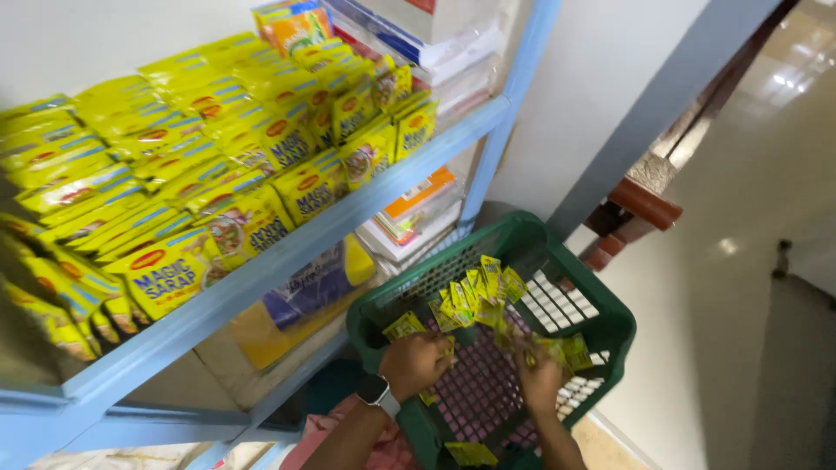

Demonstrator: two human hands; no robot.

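Pale-blue shelving (pixel 287 252) fills the left of the view, and at its foot sits a green plastic basket (pixel 610 318) with both hands sunk inside. Left hand (pixel 416 364) — smartwatch (pixel 377 392) on the wrist — is clenched on a small yellow sachet (pixel 404 325) by the near-left wall. Right hand (pixel 540 379) is curled over more sachets; how firm that grip is I cannot tell. A loose string of yellow sachets (pixel 475 296) lies just beyond both hands, running left to right across the basket floor, about equally near each. Above, larger yellow seasoning packs (pixel 218 157) crowd the shelf, with boxes below.
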